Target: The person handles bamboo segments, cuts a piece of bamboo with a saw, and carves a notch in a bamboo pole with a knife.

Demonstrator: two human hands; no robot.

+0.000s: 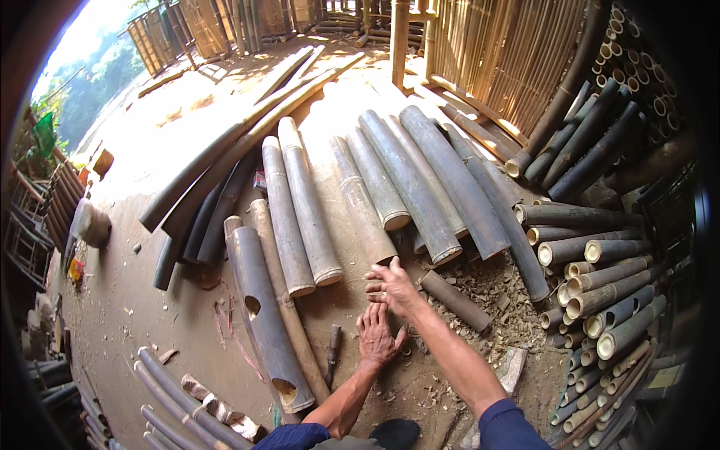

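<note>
My right hand [395,290] reaches to the near end of a grey-brown bamboo section [361,199]; its fingers are apart, and the fingertips are at or just by the cut edge. Just below it, my left hand [380,339] has its fingers stretched out, back upward, over the dirt floor, gripping nothing that shows. A short dark tool [333,352] with a narrow end lies to its left. Beside my right forearm lies a short bamboo piece [454,300]. Left of my hands, a dark bamboo tube [266,315] has two holes cut in its side.
Several thick bamboo sections [450,176] lie side by side ahead. Long bamboo poles [247,135] cross at the far left. Cut bamboo lengths [611,289] are stacked at right, near wood chips [487,289]. More thin poles [180,397] lie at lower left. A bamboo-slat wall [510,60] stands behind.
</note>
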